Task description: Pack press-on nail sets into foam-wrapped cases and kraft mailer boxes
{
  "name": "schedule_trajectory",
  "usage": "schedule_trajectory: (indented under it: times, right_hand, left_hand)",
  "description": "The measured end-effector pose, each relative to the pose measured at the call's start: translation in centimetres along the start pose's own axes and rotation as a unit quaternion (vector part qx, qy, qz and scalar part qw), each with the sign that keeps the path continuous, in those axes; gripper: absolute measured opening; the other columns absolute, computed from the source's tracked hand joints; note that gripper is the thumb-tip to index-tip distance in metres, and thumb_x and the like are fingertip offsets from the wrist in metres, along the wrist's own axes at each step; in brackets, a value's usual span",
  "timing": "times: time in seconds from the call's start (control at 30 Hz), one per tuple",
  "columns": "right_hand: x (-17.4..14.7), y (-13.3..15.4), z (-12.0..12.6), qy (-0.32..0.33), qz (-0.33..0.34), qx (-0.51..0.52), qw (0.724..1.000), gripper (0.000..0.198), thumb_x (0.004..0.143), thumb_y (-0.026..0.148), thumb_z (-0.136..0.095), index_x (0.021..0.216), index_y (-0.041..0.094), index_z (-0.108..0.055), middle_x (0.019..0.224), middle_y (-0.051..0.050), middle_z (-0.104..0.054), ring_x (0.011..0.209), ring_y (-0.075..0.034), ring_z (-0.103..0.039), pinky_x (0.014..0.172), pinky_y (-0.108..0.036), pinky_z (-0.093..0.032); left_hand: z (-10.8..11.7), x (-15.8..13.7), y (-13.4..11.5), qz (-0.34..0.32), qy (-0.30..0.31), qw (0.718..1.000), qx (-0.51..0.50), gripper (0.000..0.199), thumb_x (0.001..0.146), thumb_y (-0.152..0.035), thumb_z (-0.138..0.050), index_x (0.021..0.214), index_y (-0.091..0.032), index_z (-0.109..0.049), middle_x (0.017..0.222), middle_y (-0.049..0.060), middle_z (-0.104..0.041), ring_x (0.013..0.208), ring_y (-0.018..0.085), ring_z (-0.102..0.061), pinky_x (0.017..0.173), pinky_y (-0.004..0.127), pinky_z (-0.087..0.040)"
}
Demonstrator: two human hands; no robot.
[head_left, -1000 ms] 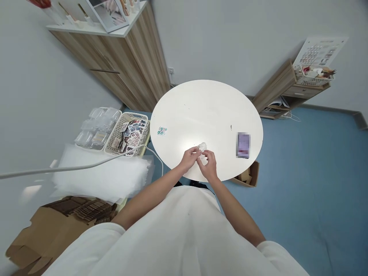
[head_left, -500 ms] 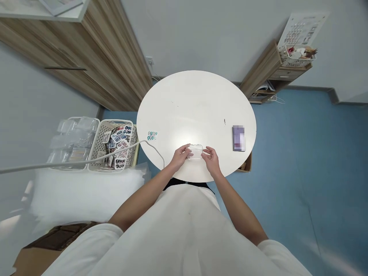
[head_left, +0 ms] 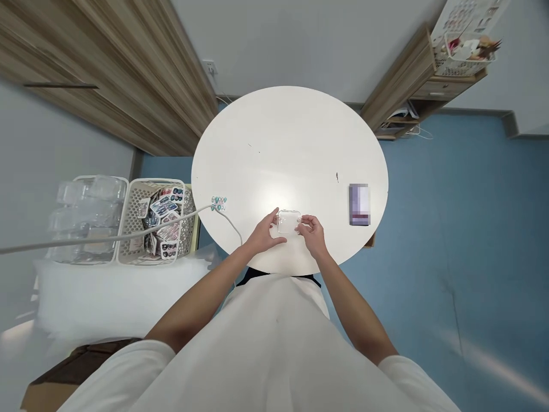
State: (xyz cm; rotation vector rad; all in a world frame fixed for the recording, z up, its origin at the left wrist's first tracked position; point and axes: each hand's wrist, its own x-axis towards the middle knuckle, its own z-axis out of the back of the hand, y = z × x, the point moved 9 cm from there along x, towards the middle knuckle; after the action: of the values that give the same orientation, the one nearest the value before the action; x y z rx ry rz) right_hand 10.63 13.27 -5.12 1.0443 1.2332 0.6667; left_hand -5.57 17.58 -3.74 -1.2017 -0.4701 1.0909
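A small clear plastic box (head_left: 289,221) is over the near part of the white table (head_left: 291,131), between my two hands. My right hand (head_left: 313,233) pinches its right edge with thumb and fingers. On the other side, my left hand (head_left: 263,234) has its thumb stretched well away from the fingers, with the fingertips close to the box's left edge; whether they touch it I cannot tell. To the left on the table lies a small sheet of teal and pink nail-like pieces (head_left: 218,203). What the box holds, if anything, is too faint to make out.
A purple box (head_left: 359,204), partly pixelated, lies at the table's right. A grey cable (head_left: 171,222) crosses from the left over the table edge. White baskets hold clear boxes (head_left: 86,200) and printed packs (head_left: 165,214). A shelf unit (head_left: 422,86) stands behind right.
My left thumb has come off the box and spread away from the fingers. My right hand keeps its hold on the right edge. The whole view has shifted slightly.
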Motion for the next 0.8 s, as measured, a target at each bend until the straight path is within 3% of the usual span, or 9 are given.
schedule_trajectory:
  times: [0.17, 0.33, 0.47, 0.57, 0.7, 0.8]
  right_hand:
    - [1.1, -0.1, 0.1, 0.061, 0.000, -0.046, 0.997, 0.031, 0.073, 0.037, -0.057, 0.100, 0.024, -0.052, 0.114, -0.005, -0.055, 0.070, -0.012, -0.062, 0.068, -0.032, -0.050]
    - [2.4, 0.8, 0.1, 0.148, 0.055, -0.064, 0.985, 0.044, 0.067, 0.038, -0.067, 0.107, 0.028, -0.051, 0.144, -0.007, -0.026, 0.072, -0.011, -0.060, 0.072, -0.035, -0.051]
    - [3.1, 0.8, -0.8, 0.244, 0.055, -0.027, 0.968, 0.065, 0.055, 0.038, -0.078, 0.113, 0.029, -0.050, 0.148, -0.008, -0.014, 0.097, -0.020, -0.058, 0.077, -0.036, -0.051]
    - [3.7, 0.6, -1.0, 0.267, 0.038, 0.013, 0.963, 0.063, 0.056, 0.038, -0.078, 0.111, 0.029, -0.050, 0.148, -0.007, -0.015, 0.105, -0.022, -0.055, 0.077, -0.035, -0.051]
    - [4.4, 0.5, -0.8, 0.275, 0.023, 0.024, 0.961, 0.064, 0.057, 0.040, -0.077, 0.113, 0.028, -0.049, 0.148, -0.006, -0.014, 0.101, -0.021, -0.056, 0.078, -0.036, -0.052]
    - [4.7, 0.4, -0.5, 0.277, 0.023, 0.019, 0.960, 0.064, 0.058, 0.041, -0.076, 0.114, 0.029, -0.049, 0.149, -0.006, -0.011, 0.099, -0.020, -0.056, 0.077, -0.036, -0.052]
  left_hand:
    - [-0.9, 1.0, 0.5, 0.032, -0.017, 0.999, 0.000, 0.090, 0.059, -0.037, -0.074, 0.137, -0.026, -0.029, 0.105, 0.006, -0.055, 0.093, 0.019, -0.053, 0.085, 0.034, -0.043]
    - [-1.4, 2.1, 0.9, 0.060, -0.005, 0.996, -0.066, 0.085, 0.057, -0.038, -0.076, 0.131, -0.022, -0.037, 0.098, 0.004, -0.057, 0.089, 0.018, -0.056, 0.083, 0.034, -0.046]
    - [-2.3, 2.9, 1.0, 0.086, 0.021, 0.987, -0.133, 0.085, 0.057, -0.036, -0.077, 0.130, -0.020, -0.037, 0.098, 0.006, -0.057, 0.087, 0.018, -0.058, 0.080, 0.035, -0.048]
    - [-3.1, 3.4, 1.0, 0.100, 0.029, 0.978, -0.182, 0.087, 0.058, -0.034, -0.077, 0.132, -0.018, -0.034, 0.104, 0.009, -0.057, 0.092, 0.020, -0.058, 0.080, 0.035, -0.048]
    - [-3.7, 4.0, 0.8, 0.110, 0.036, 0.970, -0.216, 0.097, 0.059, -0.032, -0.076, 0.138, -0.020, -0.022, 0.113, 0.011, -0.054, 0.100, 0.021, -0.056, 0.083, 0.036, -0.048]
    - [-3.9, 4.4, 0.8, 0.112, 0.054, 0.965, -0.230, 0.095, 0.060, -0.031, -0.076, 0.138, -0.020, -0.023, 0.117, 0.012, -0.053, 0.103, 0.022, -0.055, 0.083, 0.036, -0.048]
